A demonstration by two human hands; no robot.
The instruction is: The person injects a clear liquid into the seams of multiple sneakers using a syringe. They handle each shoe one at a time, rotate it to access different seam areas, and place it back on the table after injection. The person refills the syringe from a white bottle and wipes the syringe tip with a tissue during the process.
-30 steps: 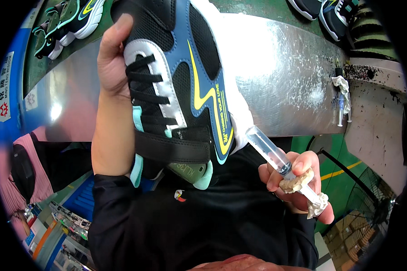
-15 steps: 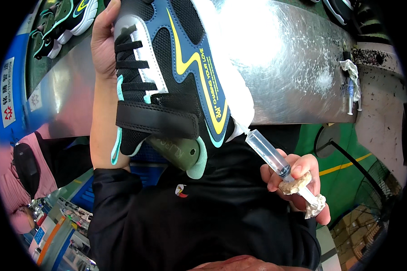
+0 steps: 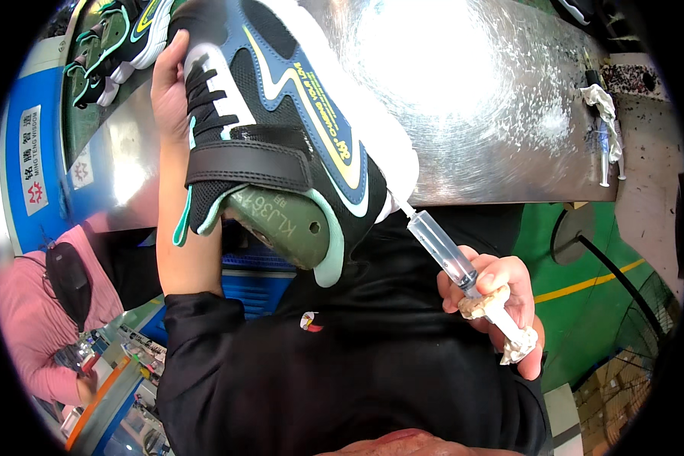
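My left hand (image 3: 172, 95) is closed on a sneaker (image 3: 258, 91), gripping it near the toe; most of its fingers are hidden. The sneaker has a black mesh upper, blue and yellow side panel, black strap, turquoise lining and white sole. A dark green shoe last (image 3: 281, 228) fills its collar. My right hand (image 3: 513, 281) is closed round a clear plastic syringe (image 3: 444, 247), whose flange and plunger end are wrapped in crumpled whitish material. The syringe's tip meets the heel by the seam of upper and sole; exact contact is hard to make out.
Behind the sneaker lies a shiny metal worktop (image 3: 501, 144) with pale smears. Wrapped syringes (image 3: 605, 140) lie at its right edge. More sneakers (image 3: 121, 53) sit on a green surface at far left. A person in pink (image 3: 61, 319) is at lower left. A fan (image 3: 638, 311) stands at right.
The sneaker has tilted, its heel swinging slightly right and more of the shoe last showing. The syringe stays at the heel, and my right hand has shifted slightly.
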